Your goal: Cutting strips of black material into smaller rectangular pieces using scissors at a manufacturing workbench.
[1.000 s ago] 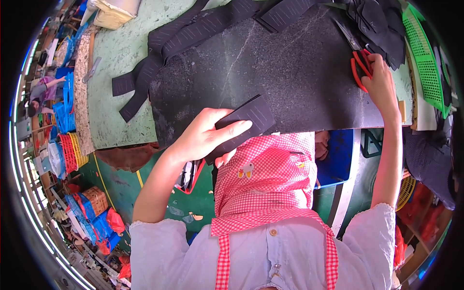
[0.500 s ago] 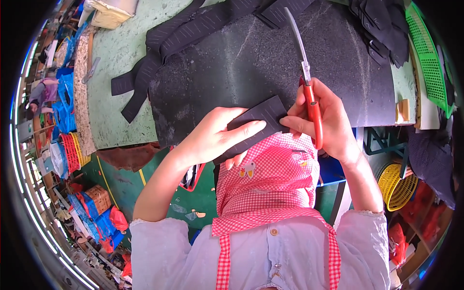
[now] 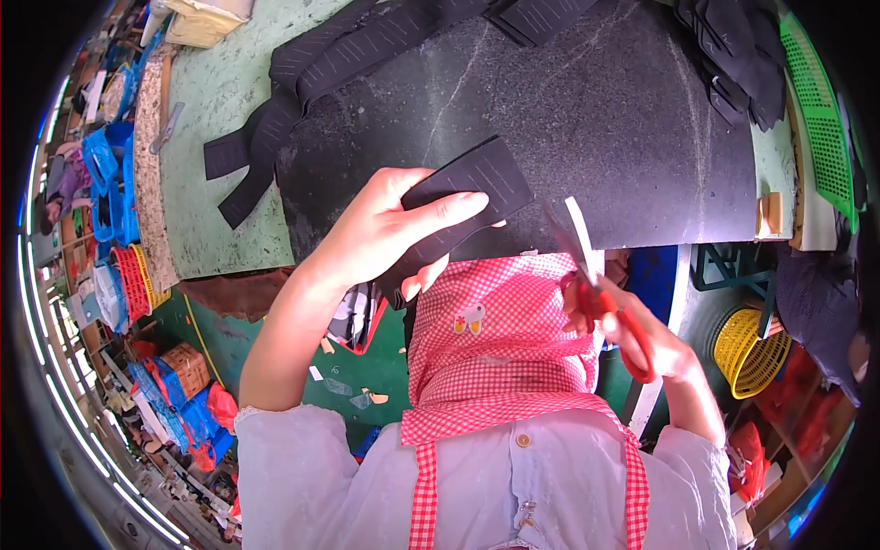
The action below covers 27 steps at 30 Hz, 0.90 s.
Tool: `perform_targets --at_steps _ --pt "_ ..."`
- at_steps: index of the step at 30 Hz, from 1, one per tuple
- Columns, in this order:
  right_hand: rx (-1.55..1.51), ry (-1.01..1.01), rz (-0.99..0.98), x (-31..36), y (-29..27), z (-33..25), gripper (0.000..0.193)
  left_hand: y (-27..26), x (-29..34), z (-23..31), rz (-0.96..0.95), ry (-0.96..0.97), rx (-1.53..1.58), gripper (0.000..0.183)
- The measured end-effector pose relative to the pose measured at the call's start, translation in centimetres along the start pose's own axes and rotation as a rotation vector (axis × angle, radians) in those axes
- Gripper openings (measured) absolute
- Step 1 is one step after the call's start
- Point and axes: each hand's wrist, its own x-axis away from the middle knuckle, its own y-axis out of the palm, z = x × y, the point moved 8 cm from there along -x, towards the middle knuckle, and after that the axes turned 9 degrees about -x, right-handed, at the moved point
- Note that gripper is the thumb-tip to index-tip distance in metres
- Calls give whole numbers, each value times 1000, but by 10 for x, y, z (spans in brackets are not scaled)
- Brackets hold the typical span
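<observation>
My left hand (image 3: 403, 215) grips a dark fabric strip (image 3: 490, 179) with pale dash marks, thumb lying on top and fingers beneath. The strip's wider end points up and right over the table edge; its lower end hangs beside my apron. In my right hand (image 3: 642, 330) is a pair of scissors (image 3: 632, 335) with red handles. The blades rise up-left, a little right of the strip and apart from it, and they look parted though blurred. Long marked strips (image 3: 367, 50) of the same dark material lie across the far left of the work surface.
A black mat (image 3: 587, 137) covers much of the pale green table (image 3: 211, 183). Stacked dark pieces (image 3: 729, 55) lie at far right, beside a green perforated basket (image 3: 816, 110). A yellow basket (image 3: 750, 353) stands below right. A light block (image 3: 206, 18) sits at far left.
My right hand has dropped away from the strip, bringing the scissors down and tilting them left. My left hand has raised the strip slightly up and left.
</observation>
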Motion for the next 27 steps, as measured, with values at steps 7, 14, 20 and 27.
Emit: perform_targets --at_steps 7,14,20,27 --pt "287 3 -27 -22 6 -11 45 13 -15 -1 -136 -33 -20 27" --pt "159 0 -34 -23 4 -8 39 15 -18 -2 -164 -49 -12 26" --pt "-8 59 -13 -23 2 0 38 12 -25 -11 -182 -68 14 27" --pt "126 6 91 -22 -3 -5 36 9 -29 -15 -95 -123 -20 30"
